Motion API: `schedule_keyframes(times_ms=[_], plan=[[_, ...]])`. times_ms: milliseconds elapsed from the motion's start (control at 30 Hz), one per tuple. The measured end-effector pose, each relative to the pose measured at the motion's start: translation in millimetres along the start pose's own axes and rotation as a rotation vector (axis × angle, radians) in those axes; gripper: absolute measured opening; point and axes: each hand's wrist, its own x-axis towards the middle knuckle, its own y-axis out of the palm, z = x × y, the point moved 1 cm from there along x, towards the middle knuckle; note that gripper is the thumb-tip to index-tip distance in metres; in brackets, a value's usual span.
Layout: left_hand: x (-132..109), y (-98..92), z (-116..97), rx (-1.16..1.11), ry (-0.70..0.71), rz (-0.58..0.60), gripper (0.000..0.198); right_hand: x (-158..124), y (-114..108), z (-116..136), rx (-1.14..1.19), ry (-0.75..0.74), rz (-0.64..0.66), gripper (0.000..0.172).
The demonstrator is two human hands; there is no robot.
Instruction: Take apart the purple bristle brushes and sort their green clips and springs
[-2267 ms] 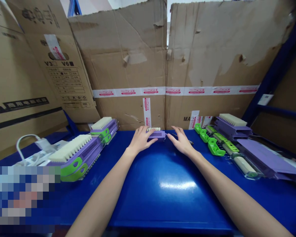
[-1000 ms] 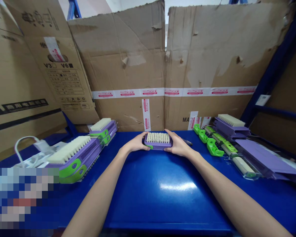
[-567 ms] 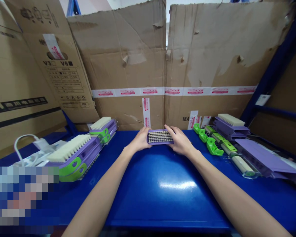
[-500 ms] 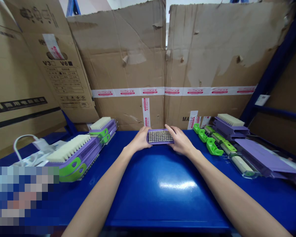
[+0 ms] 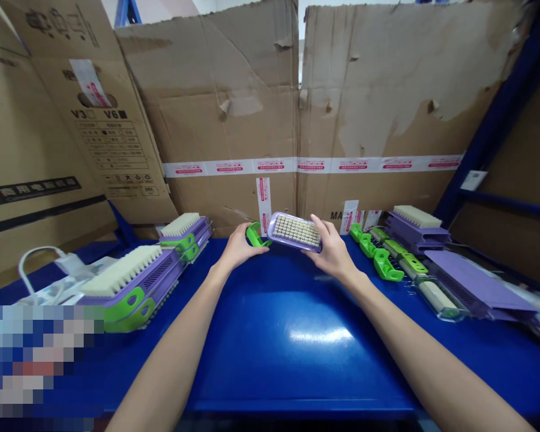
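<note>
A purple brush head (image 5: 296, 231), packed with rows of pale bristles facing me, is tilted in the grip of my right hand (image 5: 329, 245). My right fingers close on its right end, thumb and fingers on opposite edges. Just left of it, my left hand (image 5: 239, 247) pinches a bright green plastic piece (image 5: 255, 235) shaped like a curved bracket. The green piece and the brush are apart by a small gap. Both are held over the far part of the blue table (image 5: 270, 336).
Purple-and-green brushes (image 5: 135, 279) are stacked at left, beside a white cable and adapter (image 5: 72, 264). To the right lie green plastic pieces (image 5: 384, 267), clear-cased rollers (image 5: 438, 298) and purple housings (image 5: 472, 282). Cardboard panels (image 5: 225, 132) wall off the back.
The brush has gone from lying level between both hands to tilted in my right hand alone. My left hand has moved left, and the green piece now shows in it.
</note>
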Motion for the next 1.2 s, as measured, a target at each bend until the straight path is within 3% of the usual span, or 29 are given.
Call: schedule_keyframes(times_ms=[133,267,400,533,633,800,867,1000,1200], plan=[[-3.0,4.1,15.2,-0.006,-0.052,0.077,0.089,-1.5,2.4,1.9,0.003,0.045,0.03,0.093],[-4.8,11.1,24.3,0.185,-0.094,0.177,0.082,0.0,-2.3,1.7,-0.054,-0.041,0.058,0.087],[-6.0,14.2,20.8,0.37,-0.067,0.247,0.078,6.4,-12.5,10.8,-0.165,-0.223,0.039,0.079],[-7.4,16.4,10.6,0.422,0.047,0.264,0.077,7.8,-12.4,15.4,-0.182,-0.242,0.053,0.078],[-8.4,18.2,1.2,0.418,0.116,0.247,0.081,4.2,-4.8,12.8,-0.074,-0.111,-0.009,0.078],[-11.5,19.8,-11.3,0.44,0.163,0.238,0.074,1.4,7.6,9.5,0.315,0.383,-0.269,0.088],[-13.1,20.0,-13.0,0.453,0.167,0.25,0.072,3.0,9.7,10.6,0.476,0.5,-0.346,0.089],[-15.5,20.4,-14.0,0.503,0.17,0.278,0.068,5.8,10.1,11.0,0.657,0.601,-0.413,0.084],[-15.6,20.8,-9.5,0.611,0.133,0.285,0.061,5.1,6.8,10.6,0.642,0.592,-0.407,0.093]])
